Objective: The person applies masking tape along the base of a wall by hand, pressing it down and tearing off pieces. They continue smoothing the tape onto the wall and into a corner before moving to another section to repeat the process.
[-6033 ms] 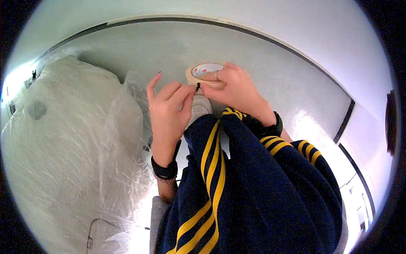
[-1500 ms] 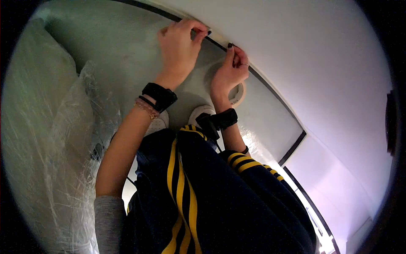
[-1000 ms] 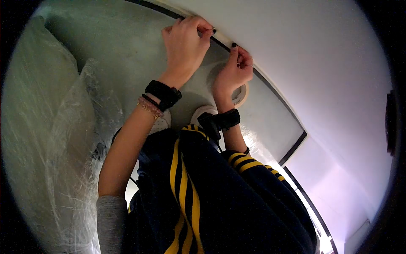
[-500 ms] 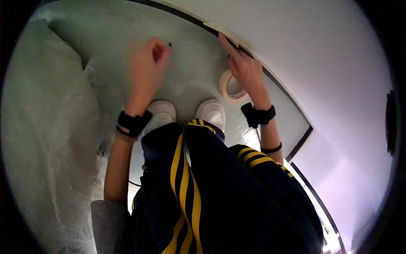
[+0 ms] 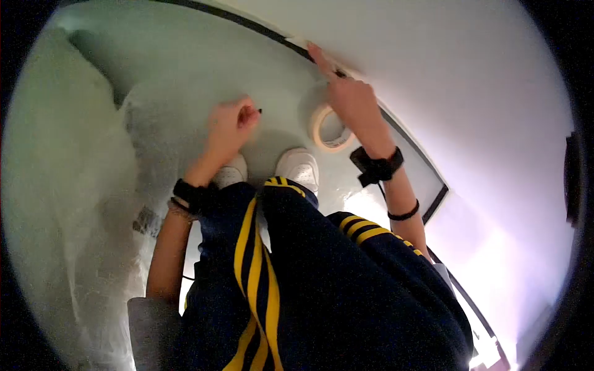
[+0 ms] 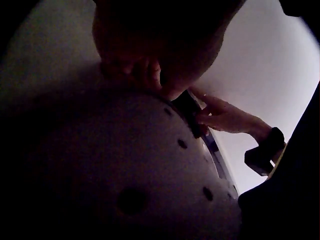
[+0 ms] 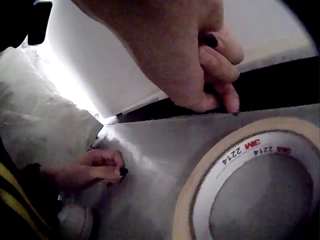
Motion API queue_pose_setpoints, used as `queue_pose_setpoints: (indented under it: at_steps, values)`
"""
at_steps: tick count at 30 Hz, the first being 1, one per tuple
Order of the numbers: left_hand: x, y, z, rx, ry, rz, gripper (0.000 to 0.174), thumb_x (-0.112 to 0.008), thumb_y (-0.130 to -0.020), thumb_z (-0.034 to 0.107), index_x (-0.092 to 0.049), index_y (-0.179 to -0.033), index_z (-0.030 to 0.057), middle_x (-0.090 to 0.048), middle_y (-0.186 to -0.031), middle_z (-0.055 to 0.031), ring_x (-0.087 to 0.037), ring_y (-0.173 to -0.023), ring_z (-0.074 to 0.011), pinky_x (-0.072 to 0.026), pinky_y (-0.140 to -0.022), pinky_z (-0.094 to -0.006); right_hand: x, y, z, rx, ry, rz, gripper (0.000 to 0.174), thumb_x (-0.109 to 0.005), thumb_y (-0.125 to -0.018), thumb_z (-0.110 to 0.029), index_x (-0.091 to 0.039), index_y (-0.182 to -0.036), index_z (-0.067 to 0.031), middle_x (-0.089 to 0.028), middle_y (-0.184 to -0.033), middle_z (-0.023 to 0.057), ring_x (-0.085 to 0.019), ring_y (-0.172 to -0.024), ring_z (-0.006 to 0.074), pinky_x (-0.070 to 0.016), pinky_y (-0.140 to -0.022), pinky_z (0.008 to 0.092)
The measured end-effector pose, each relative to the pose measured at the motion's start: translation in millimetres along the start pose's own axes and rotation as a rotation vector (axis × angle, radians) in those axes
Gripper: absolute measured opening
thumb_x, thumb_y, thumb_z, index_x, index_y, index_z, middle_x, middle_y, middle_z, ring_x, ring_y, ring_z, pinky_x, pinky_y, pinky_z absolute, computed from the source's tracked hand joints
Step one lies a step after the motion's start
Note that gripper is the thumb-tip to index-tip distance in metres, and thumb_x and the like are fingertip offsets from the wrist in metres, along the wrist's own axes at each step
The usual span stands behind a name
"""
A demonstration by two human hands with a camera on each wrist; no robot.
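With its index finger stretched out, my right hand (image 5: pixel 357 108) presses along a pale strip of tape (image 5: pixel 297 42) at the foot of the wall, by the black edging. Its other fingers are bent in the right wrist view. Beside that hand, a roll of masking tape (image 5: pixel 316 128) lies flat on the floor, its white core (image 7: pixel 240 156) printed "3M 2214". My left hand (image 5: pixel 230 127) hovers above the left shoe, slightly blurred, fingers loosely curled with nothing visible in them. The left wrist view is very dark.
Crumpled clear plastic sheeting (image 5: pixel 74 185) covers a large bulk on the left. The white wall (image 5: pixel 458 105) rises ahead and to the right, with black edging (image 5: pixel 247 23) along the grey floor. White shoes (image 5: pixel 298 167) stand in front of the knees.
Both hands pinched tape at the wall's edge a second ago. The left hand has since let go and drawn back toward the shoes; the right now extends its index finger along the strip.
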State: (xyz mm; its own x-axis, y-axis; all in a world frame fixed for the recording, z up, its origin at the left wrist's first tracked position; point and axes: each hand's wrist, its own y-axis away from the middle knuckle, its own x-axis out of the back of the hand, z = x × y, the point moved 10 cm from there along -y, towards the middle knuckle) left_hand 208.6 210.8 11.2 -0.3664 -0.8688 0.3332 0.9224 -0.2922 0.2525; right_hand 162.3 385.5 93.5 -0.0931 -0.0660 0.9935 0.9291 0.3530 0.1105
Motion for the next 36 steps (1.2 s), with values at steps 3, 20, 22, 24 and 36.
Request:
queue_pose_setpoints:
  at_steps: [3, 20, 22, 24, 36]
  values:
    - [2, -3, 12, 0.037, -0.147, -0.057, 0.013, -0.061, -0.082, 0.016, -0.057, -0.086, 0.0041, -0.063, -0.073, -0.0102, -0.060, -0.062, -0.0256, -0.0475, -0.059, -0.0356, -2, -13, -12, -0.044, -0.071, -0.001, 0.083, -0.049, -0.077, 0.000, -0.017, -0.145, -0.0339, -0.063, -0.069, 0.0154, -0.061, -0.057, 0.0354, -0.0509, -0.053, 0.0457]
    - [-5, -2, 4, -0.061, -0.195, -0.008, 0.014, -0.062, -0.079, 0.015, -0.053, -0.076, 0.0049, -0.058, -0.065, -0.0110, -0.057, -0.060, -0.0285, -0.0440, -0.060, -0.0389, -7, 86, 54, -0.229, -0.070, -0.042, 0.057, -0.056, -0.082, -0.005, -0.042, -0.135, -0.0178, -0.061, -0.066, 0.0088, -0.059, -0.053, 0.0244, -0.0475, -0.049, 0.0338]
    - [-8, -2, 8, -0.030, -0.240, -0.047, 0.014, -0.062, -0.079, 0.015, -0.053, -0.076, 0.0047, -0.058, -0.065, -0.0112, -0.057, -0.059, -0.0282, -0.0443, -0.060, -0.0386, 17, 85, 45, -0.067, -0.163, 0.219, 0.048, -0.059, -0.081, -0.004, -0.052, -0.128, -0.0158, -0.062, -0.069, 0.0080, -0.059, -0.055, 0.0236, -0.0474, -0.049, 0.0326]
    - [-3, -2, 19, -0.119, -0.323, -0.022, 0.011, -0.062, -0.082, 0.015, -0.056, -0.081, 0.0060, -0.060, -0.068, -0.0082, -0.058, -0.059, -0.0229, -0.0462, -0.057, -0.0347, 30, 65, 32, -0.002, -0.313, 0.318, 0.030, -0.066, -0.078, -0.003, -0.062, -0.106, -0.0107, -0.063, -0.074, 0.0065, -0.060, -0.058, 0.0228, -0.0489, -0.054, 0.0314]
    - [3, 5, 17, -0.248, -0.264, 0.054, 0.012, -0.062, -0.079, 0.013, -0.054, -0.079, 0.0038, -0.060, -0.069, -0.0106, -0.059, -0.060, -0.0256, -0.0466, -0.058, -0.0353, -12, -10, -48, 0.371, 0.213, 0.163, 0.054, -0.048, -0.081, -0.008, -0.040, -0.133, 0.0037, -0.039, -0.141, 0.0120, -0.033, -0.133, 0.0242, -0.0246, -0.112, 0.0359]
